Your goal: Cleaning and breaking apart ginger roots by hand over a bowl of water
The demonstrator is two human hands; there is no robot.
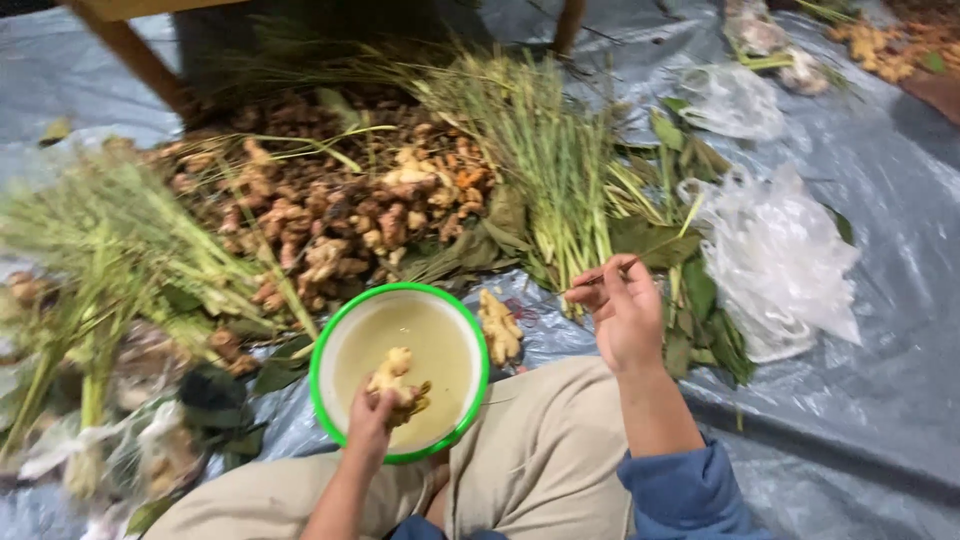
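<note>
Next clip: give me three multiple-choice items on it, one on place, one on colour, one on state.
1. Where is the left hand?
A. over the bowl
B. on the plastic bag
C. in the lemongrass

2. What colour is the bowl's rim?
A. red
B. green
C. black

3. What does the right hand hold?
A. nothing
B. a cup
C. a thin tool

Answers: 1 A, it holds a ginger piece above the bowl; 2 B, the rim is bright green; 3 C, fingers pinch a slim tool, its kind unclear.
</note>
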